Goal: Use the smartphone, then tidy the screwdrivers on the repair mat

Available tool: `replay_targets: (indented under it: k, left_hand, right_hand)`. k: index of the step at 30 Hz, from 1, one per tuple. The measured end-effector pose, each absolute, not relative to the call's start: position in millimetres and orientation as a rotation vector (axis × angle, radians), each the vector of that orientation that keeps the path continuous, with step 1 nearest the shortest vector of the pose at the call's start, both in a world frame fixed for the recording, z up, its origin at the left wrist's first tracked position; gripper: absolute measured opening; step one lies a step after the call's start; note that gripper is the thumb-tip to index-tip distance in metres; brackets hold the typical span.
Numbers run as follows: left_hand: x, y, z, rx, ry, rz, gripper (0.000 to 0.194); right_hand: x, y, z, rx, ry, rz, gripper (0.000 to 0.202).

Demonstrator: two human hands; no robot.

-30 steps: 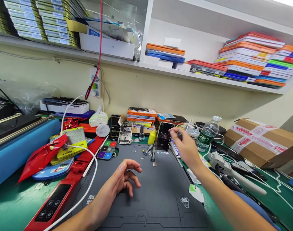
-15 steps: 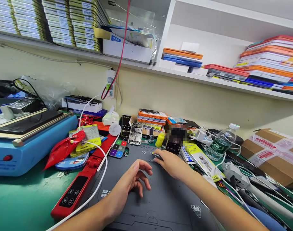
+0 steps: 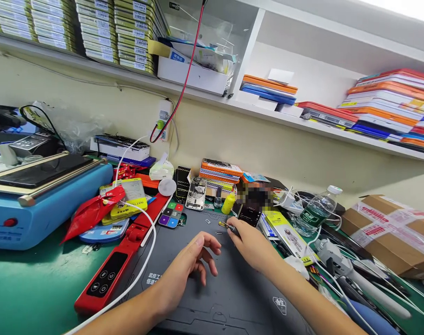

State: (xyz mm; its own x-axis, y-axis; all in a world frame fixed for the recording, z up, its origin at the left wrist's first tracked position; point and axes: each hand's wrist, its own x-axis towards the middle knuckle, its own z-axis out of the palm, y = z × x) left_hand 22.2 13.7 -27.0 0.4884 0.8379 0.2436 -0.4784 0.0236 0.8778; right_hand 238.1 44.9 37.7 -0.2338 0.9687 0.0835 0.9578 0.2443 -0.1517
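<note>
My left hand (image 3: 194, 265) hovers over the dark grey work mat (image 3: 240, 298), fingers loosely curled and apart, with nothing in it. Farther out, my right hand (image 3: 248, 242) is closed around a small screwdriver-like tool (image 3: 230, 227) with a dark grip and a yellowish end pointing left. Its exact kind is partly hidden by the fingers. Tiny metal parts (image 3: 208, 221) lie on the mat just left of that tool. Beyond the hands, an opened phone (image 3: 196, 193) leans at the mat's far edge, beside a yellow bottle (image 3: 228, 204) and a lit phone screen (image 3: 249, 215).
To the left are a red folding lamp (image 3: 103, 284), a white cable (image 3: 152, 242) and a blue machine (image 3: 51, 204) with a phone on top. A water bottle (image 3: 316, 211), a cardboard box (image 3: 389, 232) and tangled cables crowd the right. A shelf (image 3: 212, 100) hangs above.
The view has shifted slightly. My right hand has moved a little to the right with the tool, showing more of it. My left hand stays nearly in place.
</note>
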Motion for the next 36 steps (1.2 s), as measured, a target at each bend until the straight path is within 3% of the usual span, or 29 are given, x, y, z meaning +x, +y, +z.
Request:
replay_targets:
  k: [14, 21, 36]
  left_hand:
    - [20.6, 13.7, -24.4, 1.151, 0.415, 1.018, 0.06]
    - [19.1, 11.9, -24.2, 1.166, 0.438, 0.99, 0.06]
    - [18.2, 9.9, -19.9, 1.216, 0.515, 0.943, 0.064]
  right_hand:
    - [233.2, 18.9, 20.0, -1.825, -2.36, 0.173, 0.022]
    - [237.0, 17.9, 17.7, -1.755, -2.392, 0.203, 0.036]
    - [233.6, 22.5, 4.9, -1.633, -2.308, 0.189, 0.03]
